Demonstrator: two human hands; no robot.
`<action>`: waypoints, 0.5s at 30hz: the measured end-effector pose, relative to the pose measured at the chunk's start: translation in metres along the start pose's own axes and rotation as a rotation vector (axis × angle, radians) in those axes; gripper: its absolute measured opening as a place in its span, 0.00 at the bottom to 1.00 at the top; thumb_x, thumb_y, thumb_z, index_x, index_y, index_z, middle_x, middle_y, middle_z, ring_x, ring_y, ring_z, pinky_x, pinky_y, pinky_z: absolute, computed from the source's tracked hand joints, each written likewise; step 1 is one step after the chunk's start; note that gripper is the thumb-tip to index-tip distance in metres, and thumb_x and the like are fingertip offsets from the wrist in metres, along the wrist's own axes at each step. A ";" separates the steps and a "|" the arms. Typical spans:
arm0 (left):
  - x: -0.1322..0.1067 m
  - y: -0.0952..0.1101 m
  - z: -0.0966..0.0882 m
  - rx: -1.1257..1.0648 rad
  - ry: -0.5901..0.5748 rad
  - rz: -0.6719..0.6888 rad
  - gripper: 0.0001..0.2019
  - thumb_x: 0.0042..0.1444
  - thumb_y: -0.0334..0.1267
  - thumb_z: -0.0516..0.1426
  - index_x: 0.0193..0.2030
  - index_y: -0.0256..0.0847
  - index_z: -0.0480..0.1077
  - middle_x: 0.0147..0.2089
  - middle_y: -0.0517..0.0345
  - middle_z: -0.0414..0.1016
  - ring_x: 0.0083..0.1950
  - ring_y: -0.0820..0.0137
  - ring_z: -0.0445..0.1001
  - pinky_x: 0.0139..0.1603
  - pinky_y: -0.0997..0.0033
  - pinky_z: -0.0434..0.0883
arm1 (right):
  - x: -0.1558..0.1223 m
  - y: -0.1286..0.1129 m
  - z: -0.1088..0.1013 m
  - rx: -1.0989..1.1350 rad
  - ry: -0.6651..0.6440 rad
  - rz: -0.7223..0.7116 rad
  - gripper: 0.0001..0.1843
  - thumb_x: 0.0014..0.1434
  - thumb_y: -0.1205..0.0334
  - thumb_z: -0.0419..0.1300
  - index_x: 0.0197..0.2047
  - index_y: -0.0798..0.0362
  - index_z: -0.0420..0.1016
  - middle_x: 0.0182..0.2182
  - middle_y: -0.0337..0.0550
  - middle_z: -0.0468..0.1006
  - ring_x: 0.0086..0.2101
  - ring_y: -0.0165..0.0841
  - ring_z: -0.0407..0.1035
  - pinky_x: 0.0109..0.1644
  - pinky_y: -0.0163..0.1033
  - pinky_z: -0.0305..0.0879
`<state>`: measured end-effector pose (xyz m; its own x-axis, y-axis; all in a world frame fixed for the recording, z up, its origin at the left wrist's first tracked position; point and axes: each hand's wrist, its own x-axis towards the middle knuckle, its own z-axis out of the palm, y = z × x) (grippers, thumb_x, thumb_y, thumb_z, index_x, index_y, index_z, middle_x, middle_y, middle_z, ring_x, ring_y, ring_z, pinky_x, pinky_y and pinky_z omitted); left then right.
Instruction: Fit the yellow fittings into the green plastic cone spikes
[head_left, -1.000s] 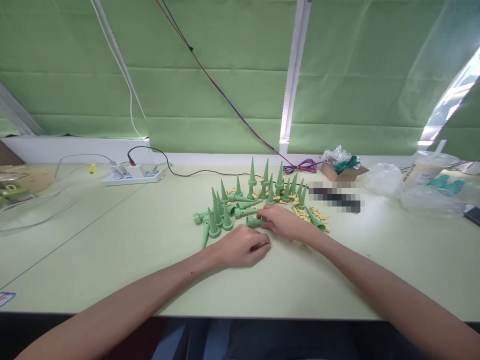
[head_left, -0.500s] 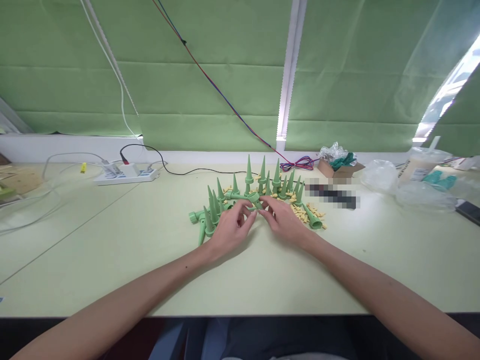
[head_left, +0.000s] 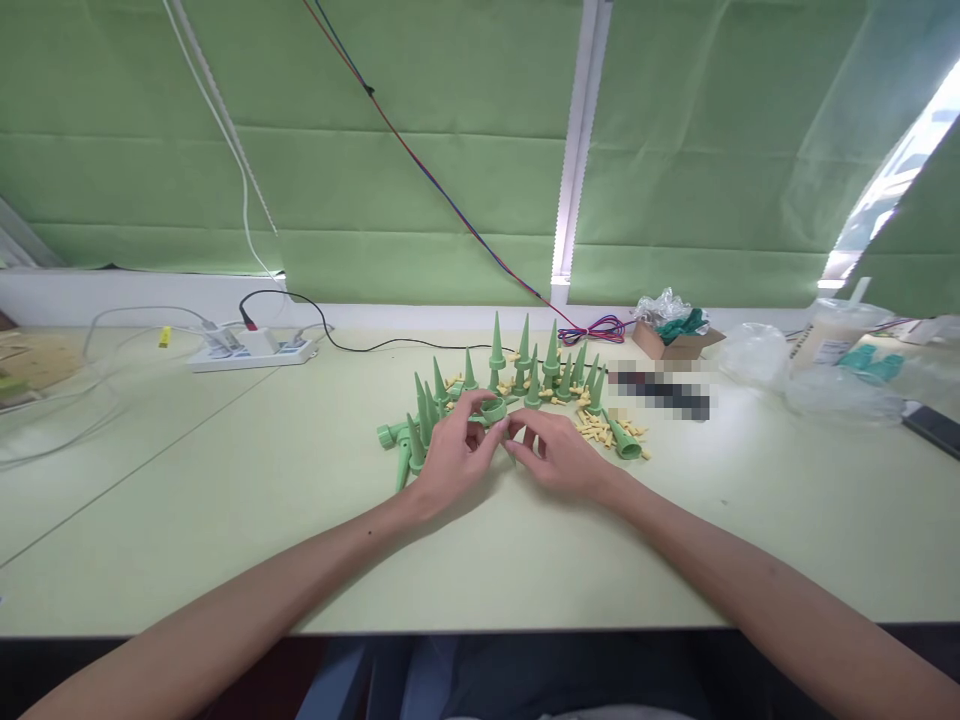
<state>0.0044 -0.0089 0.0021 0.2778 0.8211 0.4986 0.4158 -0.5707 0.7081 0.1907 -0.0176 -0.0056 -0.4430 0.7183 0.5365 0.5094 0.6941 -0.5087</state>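
My left hand [head_left: 451, 455] pinches a green plastic cone [head_left: 492, 410] by its round open end, held just above the table. My right hand [head_left: 553, 452] is beside it, fingertips curled and closed at the cone's narrow part, gripping something too small to name. Behind both hands stand several upright green cones [head_left: 525, 365] in a cluster, with a few more lying on their sides at the left [head_left: 401, 440]. Small yellow pieces [head_left: 596, 428] are scattered among them, and one cone [head_left: 621, 440] lies on its side to the right.
A white power strip [head_left: 247, 350] with cables lies at the back left. At the back right are a small cardboard box [head_left: 671, 340] with plastic wrap, clear plastic bags [head_left: 757, 355] and a plastic cup [head_left: 836, 335]. Green blinds cover the window behind.
My left hand rose from the table in front of the pile to meet my right hand. Both now hold one cone, turned so its round end faces up.
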 end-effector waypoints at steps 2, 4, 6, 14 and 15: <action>0.000 0.001 0.000 0.004 0.046 0.001 0.14 0.64 0.43 0.55 0.54 0.44 0.62 0.40 0.58 0.71 0.27 0.75 0.71 0.27 0.75 0.63 | 0.000 0.001 -0.001 -0.016 -0.012 -0.024 0.10 0.63 0.69 0.55 0.47 0.52 0.70 0.43 0.45 0.78 0.29 0.30 0.70 0.36 0.38 0.66; 0.000 0.004 -0.001 0.009 0.079 -0.011 0.15 0.64 0.44 0.55 0.54 0.44 0.61 0.36 0.60 0.71 0.27 0.75 0.70 0.27 0.75 0.63 | 0.000 0.002 -0.001 -0.038 -0.014 -0.011 0.15 0.61 0.72 0.54 0.50 0.51 0.69 0.47 0.45 0.77 0.29 0.30 0.70 0.38 0.39 0.67; -0.001 0.006 -0.002 0.019 0.088 -0.018 0.15 0.64 0.44 0.55 0.54 0.43 0.62 0.31 0.63 0.68 0.25 0.75 0.68 0.27 0.74 0.63 | 0.000 0.004 -0.002 -0.073 -0.002 0.035 0.17 0.61 0.73 0.52 0.52 0.51 0.68 0.49 0.46 0.77 0.30 0.31 0.71 0.40 0.41 0.68; 0.002 0.002 0.001 0.101 -0.094 -0.051 0.13 0.61 0.44 0.56 0.49 0.41 0.70 0.29 0.63 0.69 0.22 0.74 0.65 0.26 0.72 0.63 | 0.001 0.018 -0.005 -0.263 -0.118 0.026 0.27 0.66 0.68 0.49 0.67 0.56 0.55 0.62 0.57 0.67 0.61 0.45 0.60 0.63 0.56 0.60; 0.002 0.000 0.002 0.121 -0.117 -0.044 0.12 0.60 0.43 0.56 0.47 0.40 0.71 0.28 0.63 0.69 0.23 0.73 0.65 0.27 0.71 0.63 | 0.002 0.020 -0.005 -0.277 -0.140 0.025 0.27 0.66 0.68 0.49 0.68 0.56 0.54 0.61 0.57 0.67 0.61 0.45 0.61 0.63 0.56 0.60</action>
<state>0.0064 -0.0067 0.0022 0.3534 0.8449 0.4017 0.5293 -0.5346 0.6588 0.2040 -0.0026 -0.0115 -0.5154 0.7480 0.4182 0.6947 0.6504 -0.3072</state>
